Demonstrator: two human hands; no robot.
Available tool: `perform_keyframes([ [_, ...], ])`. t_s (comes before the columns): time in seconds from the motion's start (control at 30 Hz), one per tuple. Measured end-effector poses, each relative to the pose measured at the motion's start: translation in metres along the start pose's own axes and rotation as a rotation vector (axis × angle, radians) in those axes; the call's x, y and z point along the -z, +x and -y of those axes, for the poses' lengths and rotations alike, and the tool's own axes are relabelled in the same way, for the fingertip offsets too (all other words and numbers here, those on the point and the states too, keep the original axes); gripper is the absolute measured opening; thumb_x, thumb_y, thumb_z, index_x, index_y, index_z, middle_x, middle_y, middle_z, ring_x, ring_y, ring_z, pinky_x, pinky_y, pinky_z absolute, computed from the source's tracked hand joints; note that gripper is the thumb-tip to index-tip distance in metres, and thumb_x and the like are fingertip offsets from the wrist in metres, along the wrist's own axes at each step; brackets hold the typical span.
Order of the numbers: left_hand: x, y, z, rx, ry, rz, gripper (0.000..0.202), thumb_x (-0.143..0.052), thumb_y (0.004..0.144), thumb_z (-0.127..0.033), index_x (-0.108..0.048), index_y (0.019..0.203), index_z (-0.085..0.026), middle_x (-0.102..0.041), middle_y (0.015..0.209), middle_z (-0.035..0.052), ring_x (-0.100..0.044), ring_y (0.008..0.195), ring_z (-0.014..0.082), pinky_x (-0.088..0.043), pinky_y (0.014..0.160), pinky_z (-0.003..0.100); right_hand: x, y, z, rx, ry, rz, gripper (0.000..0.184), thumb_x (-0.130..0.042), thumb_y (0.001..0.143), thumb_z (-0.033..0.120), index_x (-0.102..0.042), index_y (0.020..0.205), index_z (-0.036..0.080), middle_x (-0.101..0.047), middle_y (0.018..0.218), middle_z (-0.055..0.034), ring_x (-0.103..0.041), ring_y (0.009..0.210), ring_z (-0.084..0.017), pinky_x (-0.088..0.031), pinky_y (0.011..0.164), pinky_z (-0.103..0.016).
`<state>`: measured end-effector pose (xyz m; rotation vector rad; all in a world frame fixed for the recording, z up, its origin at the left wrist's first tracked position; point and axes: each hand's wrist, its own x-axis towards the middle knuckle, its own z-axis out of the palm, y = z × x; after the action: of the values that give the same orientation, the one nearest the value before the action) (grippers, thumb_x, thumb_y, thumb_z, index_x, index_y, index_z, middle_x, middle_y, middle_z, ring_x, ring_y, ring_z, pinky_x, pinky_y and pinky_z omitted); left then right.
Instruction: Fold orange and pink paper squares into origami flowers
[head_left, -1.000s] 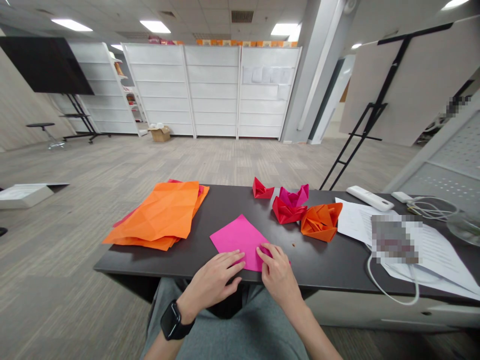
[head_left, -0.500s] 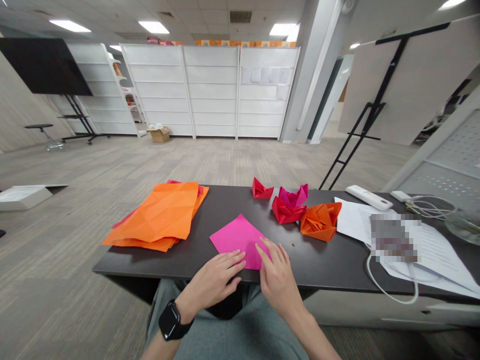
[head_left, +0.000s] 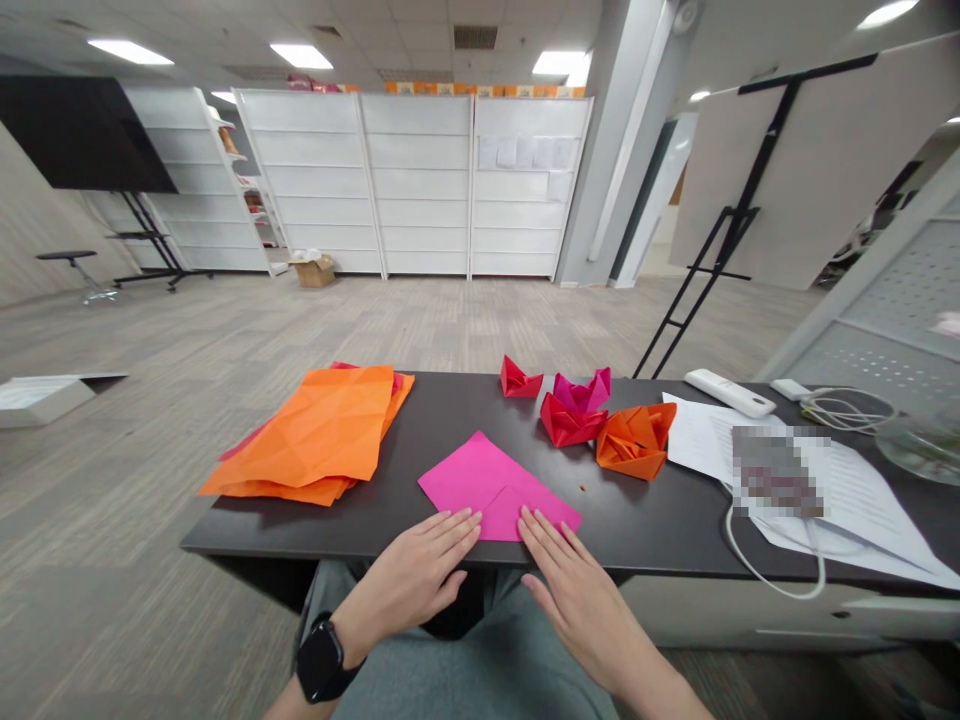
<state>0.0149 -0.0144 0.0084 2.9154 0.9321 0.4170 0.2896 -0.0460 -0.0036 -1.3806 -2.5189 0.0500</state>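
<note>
A pink sheet of paper lies on the dark table in front of me, its near corner folded up so the edge by me is straight. My left hand rests with fingers stretched out on the left part of that edge. On the right part, my right hand lies flat, fingertips pressing the paper. Both hands are open and hold nothing. To the left is a pile of orange paper, with red sheets showing beneath.
Folded paper shapes stand at the back: a small red one, a magenta one in a red one, and an orange one. Printed sheets, a white power strip and a cable lie at the right.
My right hand has moved down from the paper's right side to its near edge, uncovering the folded flap and right corner. My left hand has slid slightly left and down.
</note>
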Motion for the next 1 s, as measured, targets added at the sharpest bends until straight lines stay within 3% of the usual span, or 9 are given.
perform_keyframes([
  [0.1, 0.002, -0.005, -0.006, -0.001, -0.031, -0.013, 0.06, -0.054, 0.089, -0.015, -0.04, 0.147, -0.018, -0.047, 0.151, 0.0077, -0.041, 0.141, 0.0239, -0.036, 0.118, 0.043, 0.007, 0.012, -0.011, 0.042, 0.024, 0.016, 0.051, -0.043, 0.102, 0.033, -0.035, 0.151, 0.026, -0.042, 0.153, -0.0068, -0.038, 0.142, -0.023, -0.032, 0.117, -0.05],
  [0.23, -0.002, 0.002, -0.026, 0.081, -0.076, -0.064, 0.055, -0.059, 0.088, -0.021, -0.048, 0.141, -0.019, -0.055, 0.144, 0.0081, -0.045, 0.137, 0.0279, -0.038, 0.116, 0.048, 0.013, 0.039, -0.008, 0.029, -0.009, -0.06, 0.038, -0.047, 0.098, 0.021, -0.058, 0.135, 0.021, -0.054, 0.144, -0.0111, -0.043, 0.139, -0.026, -0.028, 0.117, -0.057],
  [0.37, -0.004, 0.006, -0.036, 0.146, -0.109, -0.076, 0.051, -0.06, 0.09, -0.026, -0.05, 0.139, -0.019, -0.058, 0.14, 0.009, -0.051, 0.132, 0.0283, -0.043, 0.111, 0.048, 0.011, 0.043, 0.011, 0.069, 0.059, -0.012, 0.054, -0.054, 0.095, 0.027, -0.044, 0.147, 0.017, -0.041, 0.154, -0.0124, -0.037, 0.143, -0.025, -0.036, 0.116, -0.046],
  [0.53, 0.004, -0.013, -0.001, 0.13, -0.15, -0.069, 0.061, -0.064, 0.085, -0.015, -0.046, 0.143, -0.021, -0.048, 0.15, 0.0102, -0.044, 0.139, 0.0249, -0.042, 0.113, 0.044, 0.011, 0.035, 0.019, 0.084, 0.135, 0.078, 0.063, -0.06, 0.092, 0.039, -0.039, 0.15, 0.024, -0.036, 0.157, -0.0097, -0.032, 0.145, -0.026, -0.033, 0.117, -0.046],
  [0.6, 0.009, -0.021, 0.02, 0.129, -0.144, -0.058, 0.056, -0.066, 0.086, -0.015, -0.051, 0.139, -0.025, -0.051, 0.147, 0.0093, -0.043, 0.139, 0.026, -0.039, 0.114, 0.049, 0.014, 0.036, 0.019, 0.078, 0.13, 0.087, 0.065, -0.064, 0.089, 0.04, -0.042, 0.148, 0.026, -0.037, 0.156, -0.0099, -0.033, 0.145, -0.028, -0.033, 0.116, -0.048],
  [0.7, 0.018, -0.025, 0.043, 0.045, -0.212, -0.02, 0.045, -0.07, 0.088, -0.024, -0.06, 0.132, -0.028, -0.058, 0.141, 0.0083, -0.05, 0.134, 0.0252, -0.043, 0.11, 0.046, 0.016, 0.039, 0.021, 0.066, 0.121, 0.098, 0.064, -0.067, 0.087, 0.04, -0.046, 0.146, 0.028, -0.039, 0.155, -0.0101, -0.035, 0.144, -0.029, -0.035, 0.114, -0.049],
  [0.83, 0.028, -0.014, 0.048, 0.058, -0.339, -0.035, 0.02, -0.06, 0.095, -0.024, -0.071, 0.112, -0.027, -0.072, 0.118, 0.0038, -0.063, 0.118, 0.0201, -0.048, 0.102, 0.034, 0.015, 0.04, 0.022, 0.053, 0.126, 0.121, 0.063, -0.064, 0.089, 0.04, -0.043, 0.148, 0.03, -0.039, 0.156, -0.007, -0.032, 0.145, -0.03, -0.035, 0.113, -0.05],
  [0.9, 0.03, -0.003, 0.045, 0.164, -0.375, -0.087, 0.018, -0.056, 0.097, -0.023, -0.07, 0.108, -0.025, -0.075, 0.108, 0.0021, -0.068, 0.105, 0.0185, -0.051, 0.096, 0.031, 0.014, 0.039, 0.022, 0.057, 0.131, 0.13, 0.064, -0.062, 0.09, 0.04, -0.04, 0.149, 0.029, -0.039, 0.156, -0.0063, -0.032, 0.145, -0.03, -0.035, 0.113, -0.051],
  [1.0, 0.025, 0.018, 0.041, 0.34, -0.437, -0.218, 0.019, -0.06, 0.093, -0.025, -0.064, 0.112, -0.023, -0.072, 0.109, 0.0032, -0.068, 0.101, 0.02, -0.053, 0.091, 0.031, 0.013, 0.038, 0.021, 0.048, 0.137, 0.133, 0.063, -0.059, 0.092, 0.041, -0.039, 0.15, 0.029, -0.04, 0.155, -0.0062, -0.032, 0.144, -0.03, -0.035, 0.112, -0.051],
])
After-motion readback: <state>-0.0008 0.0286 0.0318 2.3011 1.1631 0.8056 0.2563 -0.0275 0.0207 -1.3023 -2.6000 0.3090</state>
